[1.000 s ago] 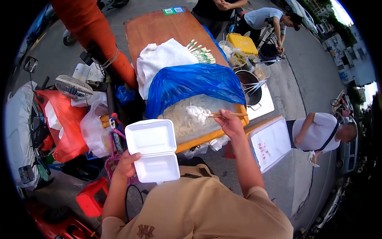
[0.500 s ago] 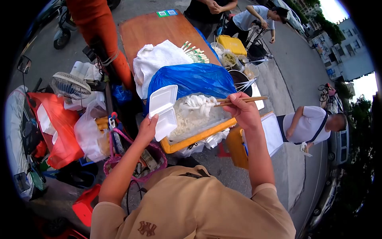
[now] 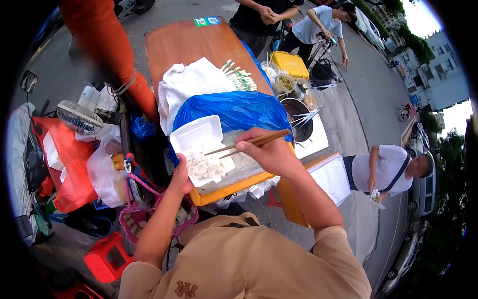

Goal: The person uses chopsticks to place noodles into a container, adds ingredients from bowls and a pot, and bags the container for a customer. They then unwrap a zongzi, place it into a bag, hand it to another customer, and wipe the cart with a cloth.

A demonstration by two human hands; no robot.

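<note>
Our right hand (image 3: 266, 152) has swung wooden chopsticks (image 3: 246, 143) into the hinged white foam box (image 3: 199, 149); left hand (image 3: 180, 174) grips its edge, soft noodles (image 3: 204, 167) now inside.

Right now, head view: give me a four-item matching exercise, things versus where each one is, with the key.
1 white foam clamshell box
2 pair of wooden chopsticks
3 blue plastic sheet
4 red plastic stool

a on the ground, lower left
b in the right hand
c draped over the far end of the orange tray
d in the left hand

Pairs: 1-d, 2-b, 3-c, 4-a
</note>
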